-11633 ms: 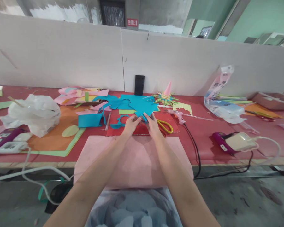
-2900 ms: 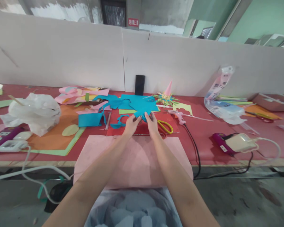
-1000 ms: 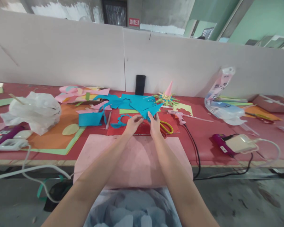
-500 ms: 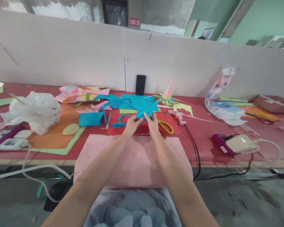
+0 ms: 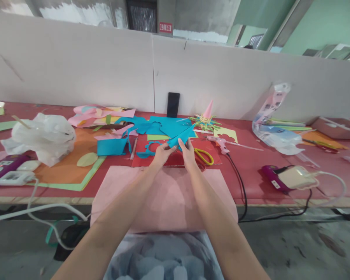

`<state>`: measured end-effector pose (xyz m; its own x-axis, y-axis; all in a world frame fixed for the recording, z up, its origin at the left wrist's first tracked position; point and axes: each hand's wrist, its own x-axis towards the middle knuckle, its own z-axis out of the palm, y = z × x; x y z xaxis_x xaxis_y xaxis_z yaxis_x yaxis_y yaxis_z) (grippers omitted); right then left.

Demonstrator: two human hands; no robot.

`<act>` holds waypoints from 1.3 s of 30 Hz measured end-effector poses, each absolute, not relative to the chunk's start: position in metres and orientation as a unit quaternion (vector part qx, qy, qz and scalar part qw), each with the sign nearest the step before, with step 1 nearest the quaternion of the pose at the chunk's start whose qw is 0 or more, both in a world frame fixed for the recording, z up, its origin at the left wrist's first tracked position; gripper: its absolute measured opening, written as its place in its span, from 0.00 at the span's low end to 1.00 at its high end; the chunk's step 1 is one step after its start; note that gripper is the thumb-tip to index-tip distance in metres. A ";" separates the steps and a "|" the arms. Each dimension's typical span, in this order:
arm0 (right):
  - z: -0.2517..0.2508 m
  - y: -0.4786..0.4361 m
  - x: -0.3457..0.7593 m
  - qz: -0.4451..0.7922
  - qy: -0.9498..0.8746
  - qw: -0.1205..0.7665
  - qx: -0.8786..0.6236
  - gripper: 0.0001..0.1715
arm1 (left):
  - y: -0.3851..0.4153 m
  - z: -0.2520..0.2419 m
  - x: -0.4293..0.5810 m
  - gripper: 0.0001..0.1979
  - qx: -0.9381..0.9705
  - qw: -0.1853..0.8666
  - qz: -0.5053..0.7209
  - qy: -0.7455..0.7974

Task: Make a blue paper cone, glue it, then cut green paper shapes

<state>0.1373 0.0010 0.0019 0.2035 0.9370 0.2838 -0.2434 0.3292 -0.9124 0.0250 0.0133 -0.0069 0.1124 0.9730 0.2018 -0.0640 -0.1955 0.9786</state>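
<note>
Head view: our left hand (image 5: 162, 154) and right hand (image 5: 188, 154) pinch blue paper (image 5: 183, 134), nearly closed.
Paper step: folding, probably.
Next: press evenly.

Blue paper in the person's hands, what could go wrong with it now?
The blue paper might crease or tear, since the left hand and right hand both pinch it.

It might get mixed up with the blue sheet behind it, which is the same colour.

The black cord runs over the table edge, so a snag could perhaps tug the pink glue gun. I can't tell if that's hot.
</note>
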 end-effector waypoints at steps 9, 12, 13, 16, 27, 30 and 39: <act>0.001 0.001 0.138 0.433 -0.460 0.672 -0.386 0.29 | 0.012 -0.006 0.024 0.20 0.578 0.466 0.530 0.409; 0.001 0.001 0.138 0.432 -0.460 0.670 -0.391 0.29 | 0.011 -0.005 0.024 0.19 0.586 0.452 0.525 0.421; 0.001 0.002 0.138 0.432 -0.459 0.670 -0.392 0.29 | 0.011 -0.005 0.023 0.18 0.587 0.447 0.525 0.425; 0.000 0.003 0.138 0.426 -0.458 0.674 -0.394 0.29 | 0.010 -0.004 0.023 0.19 0.594 0.437 0.522 0.429; -0.001 0.004 0.138 0.421 -0.455 0.679 -0.393 0.29 | 0.015 -0.010 0.024 0.21 0.588 0.460 0.527 0.405; 0.000 0.002 0.137 0.424 -0.458 0.676 -0.392 0.29 | 0.015 -0.011 0.023 0.20 0.592 0.453 0.527 0.407; -0.002 0.002 0.138 0.411 -0.481 0.667 -0.392 0.26 | 0.009 -0.003 0.023 0.18 0.648 0.391 0.511 0.407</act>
<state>0.1381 0.0018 -0.0021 0.1984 0.9266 0.3196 -0.1718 0.3539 -0.9194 0.0231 0.0092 -0.0034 0.1454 0.9276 0.3441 0.1270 -0.3624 0.9233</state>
